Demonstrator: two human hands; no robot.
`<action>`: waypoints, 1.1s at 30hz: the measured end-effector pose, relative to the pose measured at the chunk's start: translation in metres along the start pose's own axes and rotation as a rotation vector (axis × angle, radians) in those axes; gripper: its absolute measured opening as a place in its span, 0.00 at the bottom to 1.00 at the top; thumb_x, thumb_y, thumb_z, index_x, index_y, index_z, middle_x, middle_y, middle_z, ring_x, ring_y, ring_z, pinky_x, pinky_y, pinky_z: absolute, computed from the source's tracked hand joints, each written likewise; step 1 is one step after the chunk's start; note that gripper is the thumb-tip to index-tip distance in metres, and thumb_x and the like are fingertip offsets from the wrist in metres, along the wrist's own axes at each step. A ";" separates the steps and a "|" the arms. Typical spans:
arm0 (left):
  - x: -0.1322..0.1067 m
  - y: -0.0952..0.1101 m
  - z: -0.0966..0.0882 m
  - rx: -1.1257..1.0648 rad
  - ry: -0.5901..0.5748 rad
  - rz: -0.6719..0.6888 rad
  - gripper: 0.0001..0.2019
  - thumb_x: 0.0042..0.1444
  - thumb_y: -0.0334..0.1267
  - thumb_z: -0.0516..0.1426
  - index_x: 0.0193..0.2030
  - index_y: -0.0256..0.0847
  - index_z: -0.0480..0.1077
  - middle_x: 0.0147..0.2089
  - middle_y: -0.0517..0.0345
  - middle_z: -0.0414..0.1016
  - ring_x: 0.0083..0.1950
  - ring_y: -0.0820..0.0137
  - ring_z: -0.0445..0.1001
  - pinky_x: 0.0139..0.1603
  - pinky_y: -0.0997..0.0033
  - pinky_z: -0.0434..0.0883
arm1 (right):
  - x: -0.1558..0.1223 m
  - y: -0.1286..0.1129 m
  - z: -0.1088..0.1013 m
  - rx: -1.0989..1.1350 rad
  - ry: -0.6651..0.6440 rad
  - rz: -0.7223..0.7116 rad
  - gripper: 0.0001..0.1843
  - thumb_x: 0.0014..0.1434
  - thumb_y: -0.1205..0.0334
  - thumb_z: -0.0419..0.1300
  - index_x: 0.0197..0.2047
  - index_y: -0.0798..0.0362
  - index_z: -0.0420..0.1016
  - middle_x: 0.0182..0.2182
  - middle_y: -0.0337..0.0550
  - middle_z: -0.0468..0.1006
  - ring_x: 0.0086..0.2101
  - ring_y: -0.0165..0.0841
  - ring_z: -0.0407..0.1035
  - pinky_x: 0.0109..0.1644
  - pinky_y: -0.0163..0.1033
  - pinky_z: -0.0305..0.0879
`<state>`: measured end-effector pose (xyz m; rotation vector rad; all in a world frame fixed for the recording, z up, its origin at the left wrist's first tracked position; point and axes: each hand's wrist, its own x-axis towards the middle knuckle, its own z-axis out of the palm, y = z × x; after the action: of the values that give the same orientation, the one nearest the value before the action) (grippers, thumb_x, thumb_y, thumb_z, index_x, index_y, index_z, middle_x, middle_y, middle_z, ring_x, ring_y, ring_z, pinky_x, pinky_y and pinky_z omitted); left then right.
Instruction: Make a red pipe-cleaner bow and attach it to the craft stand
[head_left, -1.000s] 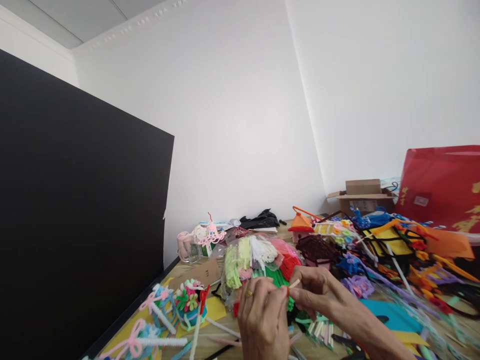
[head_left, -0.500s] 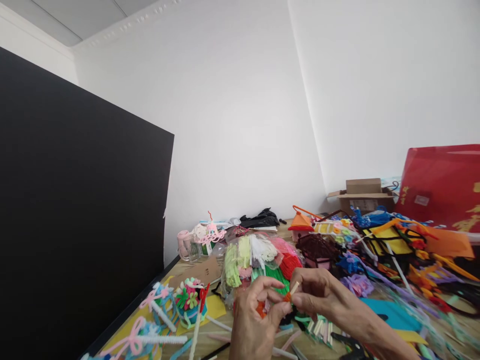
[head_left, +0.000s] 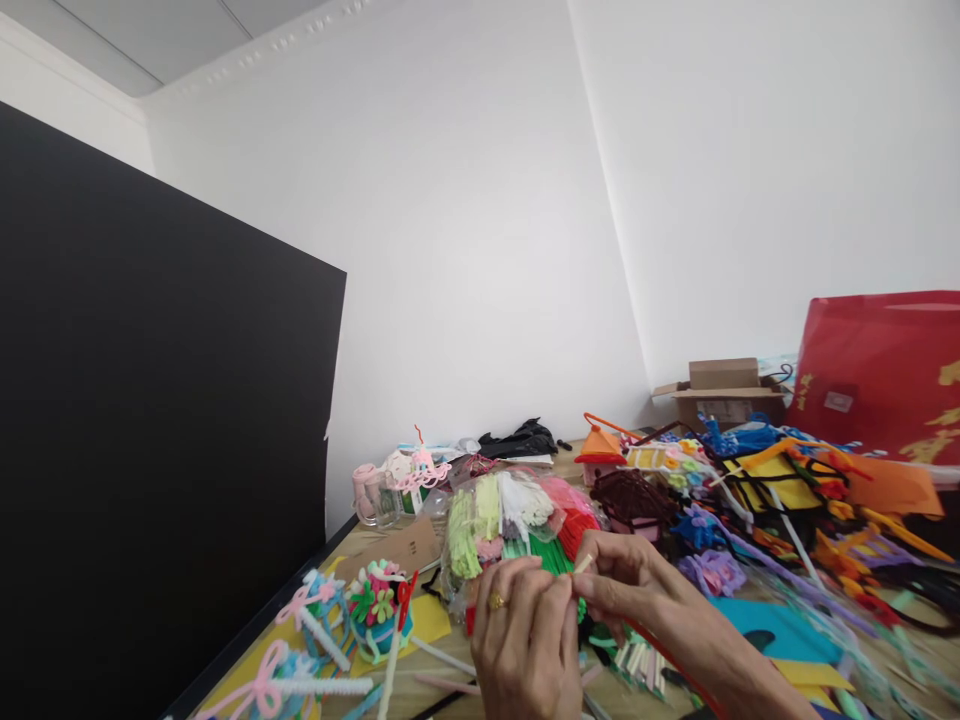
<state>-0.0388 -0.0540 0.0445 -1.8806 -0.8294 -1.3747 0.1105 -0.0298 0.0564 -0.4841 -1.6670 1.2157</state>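
My right hand (head_left: 626, 580) pinches a short cream-coloured stick (head_left: 583, 564) between thumb and index finger. My left hand (head_left: 525, 625) is turned with its back to me, a ring on one finger. Its fingers are curled and meet the right fingertips at the stick's lower end, on an orange pipe cleaner that they mostly hide. An orange-red strand (head_left: 675, 668) runs down along the right wrist. Just beyond the hands lies a plastic bag of bundled pipe cleaners (head_left: 487, 510), light green, white, red and green.
Pipe-cleaner flowers (head_left: 379, 610) in a blue pot stand at the left, near pink bows (head_left: 262, 680). Cut cream sticks (head_left: 641, 665) lie under the right wrist. Coloured craft pieces (head_left: 780, 480) pile up at right, before a red bag (head_left: 877, 380) and cardboard box (head_left: 724, 395). A black panel (head_left: 172, 420) borders the left.
My left hand has rolled over, so its back now faces me and its fingers cover the orange piece. The right hand keeps its pinch on the stick. An orange-red strand now shows along the right wrist.
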 end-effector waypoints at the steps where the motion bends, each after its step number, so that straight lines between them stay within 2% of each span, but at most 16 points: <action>1: 0.000 -0.001 0.000 0.005 -0.003 0.001 0.09 0.52 0.24 0.57 0.37 0.41 0.69 0.30 0.56 0.76 0.39 0.64 0.75 0.45 0.62 0.69 | 0.000 0.000 0.000 -0.005 -0.004 0.000 0.19 0.55 0.47 0.60 0.25 0.54 0.65 0.18 0.31 0.61 0.19 0.24 0.54 0.22 0.30 0.51; 7: 0.002 -0.001 0.001 0.037 -0.022 0.012 0.07 0.53 0.24 0.56 0.35 0.39 0.69 0.29 0.56 0.75 0.37 0.65 0.74 0.45 0.61 0.69 | 0.001 0.002 -0.003 -0.060 0.009 -0.011 0.19 0.56 0.48 0.59 0.24 0.54 0.64 0.17 0.30 0.60 0.18 0.24 0.53 0.21 0.30 0.50; 13: 0.005 0.000 0.002 -0.084 -0.054 -0.106 0.09 0.55 0.25 0.53 0.29 0.41 0.69 0.25 0.58 0.73 0.31 0.67 0.73 0.39 0.64 0.70 | 0.002 0.006 -0.006 -0.081 -0.052 -0.008 0.20 0.55 0.45 0.59 0.26 0.54 0.65 0.18 0.30 0.60 0.19 0.24 0.51 0.22 0.31 0.46; 15: 0.006 -0.002 0.001 -0.181 -0.122 -0.180 0.09 0.54 0.25 0.54 0.28 0.41 0.69 0.26 0.58 0.74 0.30 0.67 0.72 0.37 0.65 0.70 | 0.002 0.008 -0.007 -0.099 -0.067 -0.015 0.20 0.55 0.45 0.59 0.26 0.55 0.66 0.18 0.31 0.60 0.20 0.24 0.51 0.23 0.31 0.47; 18: 0.007 -0.005 -0.003 -0.296 -0.296 -0.327 0.08 0.50 0.25 0.56 0.28 0.41 0.71 0.28 0.57 0.76 0.33 0.66 0.73 0.36 0.66 0.69 | 0.002 0.009 -0.010 -0.125 -0.080 -0.006 0.20 0.55 0.45 0.59 0.27 0.55 0.67 0.19 0.31 0.59 0.21 0.25 0.51 0.24 0.31 0.47; 22: 0.016 -0.007 -0.013 -0.450 -0.522 -0.628 0.07 0.49 0.25 0.56 0.27 0.39 0.74 0.31 0.55 0.78 0.35 0.65 0.75 0.37 0.68 0.69 | -0.001 0.007 -0.012 -0.150 -0.095 0.003 0.18 0.57 0.48 0.59 0.29 0.56 0.69 0.21 0.32 0.61 0.22 0.25 0.51 0.25 0.32 0.48; 25: 0.022 -0.006 -0.017 -0.679 -0.592 -0.820 0.06 0.50 0.27 0.56 0.28 0.38 0.74 0.30 0.55 0.79 0.34 0.65 0.76 0.37 0.70 0.70 | -0.003 0.003 -0.012 -0.147 -0.103 0.004 0.17 0.57 0.50 0.59 0.29 0.56 0.70 0.22 0.34 0.63 0.23 0.25 0.52 0.25 0.32 0.48; 27: 0.022 -0.006 -0.016 -0.772 -0.565 -0.879 0.05 0.49 0.28 0.56 0.30 0.37 0.73 0.30 0.55 0.79 0.34 0.65 0.77 0.36 0.71 0.71 | -0.003 0.002 -0.011 -0.132 -0.096 0.006 0.17 0.57 0.50 0.59 0.29 0.56 0.70 0.22 0.34 0.64 0.22 0.24 0.53 0.25 0.32 0.49; 29: 0.017 -0.005 -0.011 -0.715 -0.494 -0.841 0.06 0.48 0.27 0.57 0.33 0.38 0.73 0.31 0.56 0.79 0.34 0.65 0.77 0.35 0.71 0.72 | -0.003 0.003 -0.011 -0.105 -0.071 0.007 0.17 0.56 0.49 0.60 0.28 0.55 0.69 0.21 0.33 0.64 0.21 0.24 0.53 0.24 0.31 0.50; 30: 0.014 -0.005 -0.009 -0.630 -0.445 -0.774 0.09 0.47 0.26 0.58 0.35 0.39 0.73 0.32 0.56 0.79 0.35 0.65 0.77 0.36 0.70 0.72 | -0.002 0.005 -0.011 -0.088 -0.056 0.007 0.17 0.56 0.49 0.60 0.28 0.55 0.69 0.20 0.32 0.63 0.20 0.23 0.53 0.23 0.31 0.50; 33: 0.004 -0.003 -0.001 -0.304 -0.251 -0.436 0.16 0.47 0.24 0.59 0.42 0.42 0.71 0.35 0.56 0.78 0.38 0.63 0.76 0.40 0.64 0.71 | 0.000 0.009 -0.009 -0.050 -0.007 0.000 0.17 0.55 0.49 0.61 0.27 0.55 0.68 0.18 0.31 0.62 0.19 0.23 0.53 0.22 0.30 0.50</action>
<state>-0.0407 -0.0525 0.0493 -2.2279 -1.2738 -1.6154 0.1165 -0.0213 0.0486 -0.5114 -1.7072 1.1795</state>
